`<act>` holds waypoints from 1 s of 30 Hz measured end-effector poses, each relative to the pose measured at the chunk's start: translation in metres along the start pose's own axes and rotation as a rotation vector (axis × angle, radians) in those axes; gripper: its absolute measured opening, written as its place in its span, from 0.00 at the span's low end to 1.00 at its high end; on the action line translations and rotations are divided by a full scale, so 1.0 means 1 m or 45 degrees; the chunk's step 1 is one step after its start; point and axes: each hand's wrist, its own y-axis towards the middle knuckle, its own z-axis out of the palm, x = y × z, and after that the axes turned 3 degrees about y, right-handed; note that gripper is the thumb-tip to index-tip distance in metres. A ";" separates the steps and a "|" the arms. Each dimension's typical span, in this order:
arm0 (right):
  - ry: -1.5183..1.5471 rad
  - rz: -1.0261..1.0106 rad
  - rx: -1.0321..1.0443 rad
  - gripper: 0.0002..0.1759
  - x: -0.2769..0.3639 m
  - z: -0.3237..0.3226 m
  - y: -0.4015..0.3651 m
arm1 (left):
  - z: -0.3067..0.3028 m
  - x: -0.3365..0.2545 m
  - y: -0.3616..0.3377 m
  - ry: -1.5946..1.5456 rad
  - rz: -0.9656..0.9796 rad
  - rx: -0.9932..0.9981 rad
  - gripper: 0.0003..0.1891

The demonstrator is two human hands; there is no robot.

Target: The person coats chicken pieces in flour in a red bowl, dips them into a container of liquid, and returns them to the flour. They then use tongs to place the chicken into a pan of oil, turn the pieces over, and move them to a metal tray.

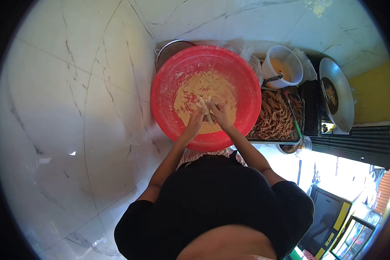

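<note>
A large red basin (160, 97) holds pale yellowish flour (212, 82), with red plastic showing through near its middle. Over the near half of the flour, my left hand (196, 120) and my right hand (221, 115) come close together, fingers curled. Between them are pale flour-coated strips (209, 116), gripped from both sides. What the strips are made of under the coating cannot be made out. Flour also dusts the basin's inner wall.
Right of the basin is a tray of browned fried strips (273, 115) with green-handled tongs (297, 128). Behind it stands a white bucket (294, 69) of orange-yellow liquid. Farther right, a wide metal wok (344, 104) holds dark oil with pieces frying. Marble-patterned tiles (117, 78) line the wall.
</note>
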 end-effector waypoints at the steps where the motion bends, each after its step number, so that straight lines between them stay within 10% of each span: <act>1: 0.040 -0.041 -0.066 0.13 -0.001 0.001 0.000 | 0.001 -0.001 -0.001 -0.051 -0.028 0.064 0.20; 19: -0.254 -0.041 0.119 0.18 0.006 -0.012 0.013 | -0.002 -0.023 -0.013 0.536 -0.143 0.081 0.18; 30: -0.219 -0.034 0.192 0.24 -0.003 -0.010 0.007 | -0.014 0.008 -0.005 0.104 -0.130 0.059 0.17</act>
